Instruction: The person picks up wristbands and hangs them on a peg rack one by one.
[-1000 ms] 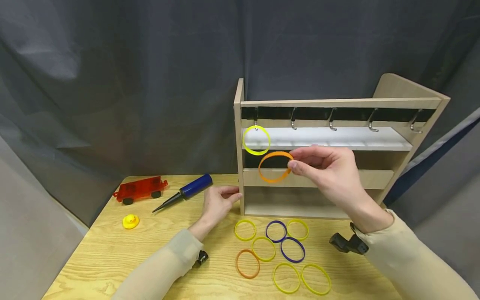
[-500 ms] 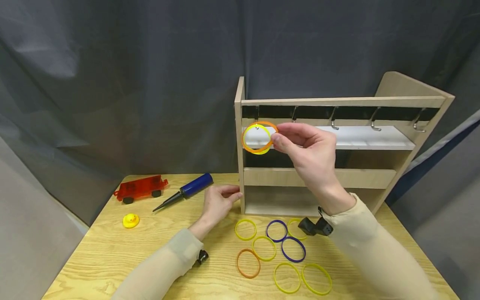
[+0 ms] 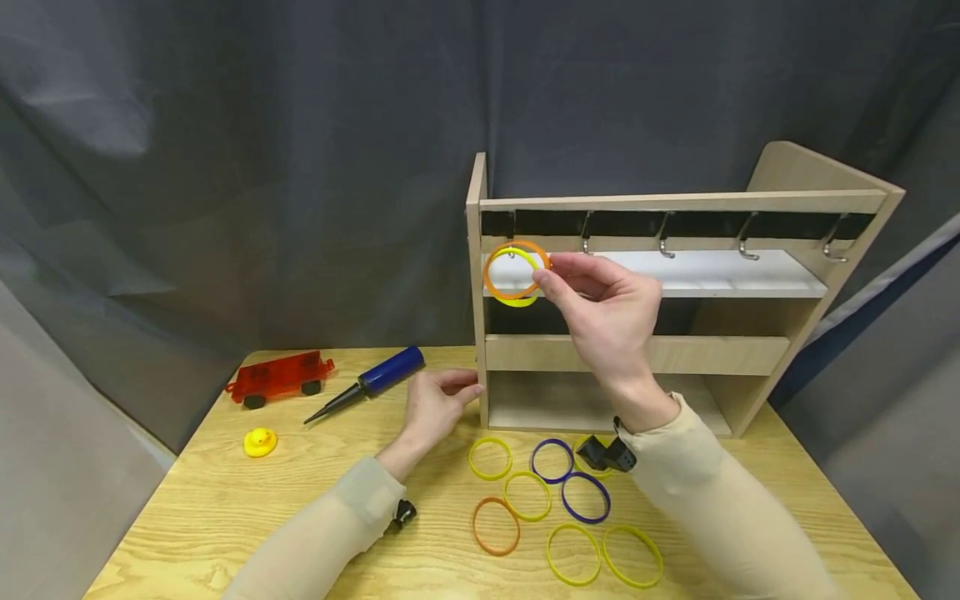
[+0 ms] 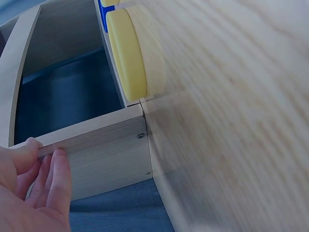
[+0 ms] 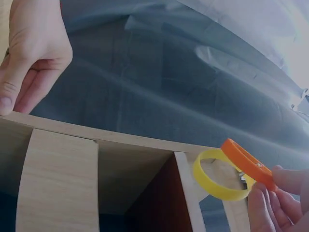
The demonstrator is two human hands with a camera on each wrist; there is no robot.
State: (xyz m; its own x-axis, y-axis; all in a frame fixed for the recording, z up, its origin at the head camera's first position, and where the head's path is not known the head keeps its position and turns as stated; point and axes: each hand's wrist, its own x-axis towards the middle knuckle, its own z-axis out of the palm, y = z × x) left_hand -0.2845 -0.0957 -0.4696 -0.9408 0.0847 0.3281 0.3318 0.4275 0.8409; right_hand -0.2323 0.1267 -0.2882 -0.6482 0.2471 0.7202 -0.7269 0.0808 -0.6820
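My right hand [image 3: 611, 321] pinches an orange silicone wristband [image 5: 247, 163] by its edge, between thumb and fingers. The band is held up at the leftmost metal hook [image 3: 512, 253] of the wooden rack [image 3: 562, 353]. From that hook hangs a yellow wristband [image 5: 219, 189]; the orange one overlaps it in the head view, and in the right wrist view the two are right against each other. Low on the rack's left side, my left hand [image 3: 437, 408] grips the side panel [image 4: 104, 157], thumb at its front edge and fingers along the outer face.
Several wristbands lie on the table in front of the rack, among them a purple one [image 3: 587, 522], a yellow one [image 3: 490, 478] and an orange one [image 3: 498, 553]. Leftward are a blue hand pump [image 3: 392, 371], a red toy wagon [image 3: 277, 377] and a yellow duck [image 3: 259, 442].
My right hand has carried the orange wristband up and left from beside the yellow one to the leftmost hook, with only a small shift lately. My left hand has stayed in place.
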